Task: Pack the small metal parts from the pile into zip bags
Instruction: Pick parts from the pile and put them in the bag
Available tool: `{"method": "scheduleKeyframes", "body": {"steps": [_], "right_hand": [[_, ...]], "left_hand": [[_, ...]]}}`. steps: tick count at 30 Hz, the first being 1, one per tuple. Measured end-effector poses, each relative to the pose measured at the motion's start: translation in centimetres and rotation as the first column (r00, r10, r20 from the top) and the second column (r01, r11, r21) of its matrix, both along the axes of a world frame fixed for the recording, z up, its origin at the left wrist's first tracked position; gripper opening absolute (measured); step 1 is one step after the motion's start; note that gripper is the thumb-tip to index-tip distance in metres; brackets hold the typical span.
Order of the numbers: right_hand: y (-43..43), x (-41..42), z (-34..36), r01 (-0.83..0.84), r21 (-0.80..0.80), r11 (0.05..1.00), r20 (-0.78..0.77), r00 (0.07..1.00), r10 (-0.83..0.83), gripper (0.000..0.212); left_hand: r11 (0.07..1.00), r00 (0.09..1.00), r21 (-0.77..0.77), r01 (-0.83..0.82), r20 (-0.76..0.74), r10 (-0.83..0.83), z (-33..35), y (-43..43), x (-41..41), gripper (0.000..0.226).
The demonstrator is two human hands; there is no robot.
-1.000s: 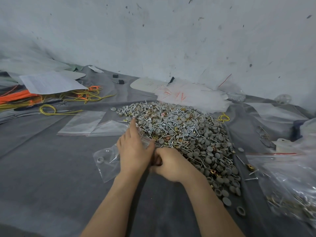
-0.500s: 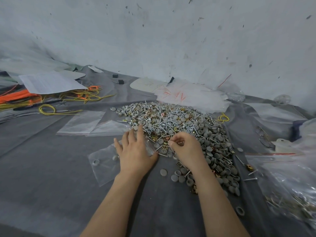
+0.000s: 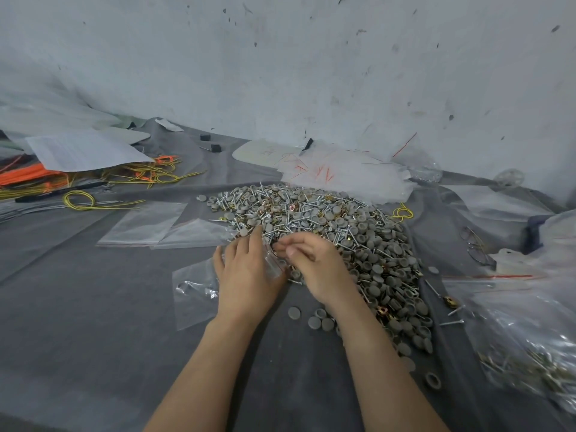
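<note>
A big pile [image 3: 327, 219] of small metal parts is sitting on a grey cloth [image 3: 93, 353], with screws, grey round caps and a few gold bits all mixed up. Both hands are working at the near left edge of the pile.

The left hand [image 3: 246, 275] is lying on a clear zip bag [image 3: 193, 294] and pressing it down with its fingers nearly straight, not curled. The bag is spreading out to the left of that hand, just beside the pile, and a few little pieces are showing inside it. The edge of the bag is bunching up between the two hands.

The right hand [image 3: 318, 269] is resting against the edge of the pile. Its fingers are curling in and meeting the thumb right at the bunched bag edge. I cannot tell if it is holding a part.

A few loose caps [image 3: 311, 319] are lying in front of the pile, between the two arms. Two flat bags [image 3: 146, 222] are lying to the left of the pile. Further left, a yellow wire loop [image 3: 79, 201], orange cords [image 3: 25, 177] and a sheet of paper [image 3: 84, 151] are lying about. To the right of the pile, a large clear bag [image 3: 530, 353] holding more parts is sitting.
</note>
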State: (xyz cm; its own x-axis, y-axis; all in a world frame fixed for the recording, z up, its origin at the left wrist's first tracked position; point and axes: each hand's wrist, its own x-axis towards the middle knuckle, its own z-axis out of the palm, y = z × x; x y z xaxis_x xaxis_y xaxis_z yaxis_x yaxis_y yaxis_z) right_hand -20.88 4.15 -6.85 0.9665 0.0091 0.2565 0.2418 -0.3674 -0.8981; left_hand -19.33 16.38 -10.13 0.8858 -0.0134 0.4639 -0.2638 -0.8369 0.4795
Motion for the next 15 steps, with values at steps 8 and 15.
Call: {"method": "scheduleKeyframes", "body": {"steps": [8, 15], "right_hand": [[-0.5, -0.2, -1.7, 0.266, -0.717, 0.645, 0.080, 0.950, -0.303, 0.021], [0.3, 0.0, -2.3, 0.289, -0.735, 0.614, 0.116, 0.945, -0.305, 0.016]], "left_hand": [[0.997, 0.997, -0.040, -0.063, -0.046, 0.061, 0.1, 0.0, 0.2, 0.079], [0.998, 0.997, -0.036, -0.055, -0.060, 0.053, 0.1, 0.0, 0.0, 0.077]]}}
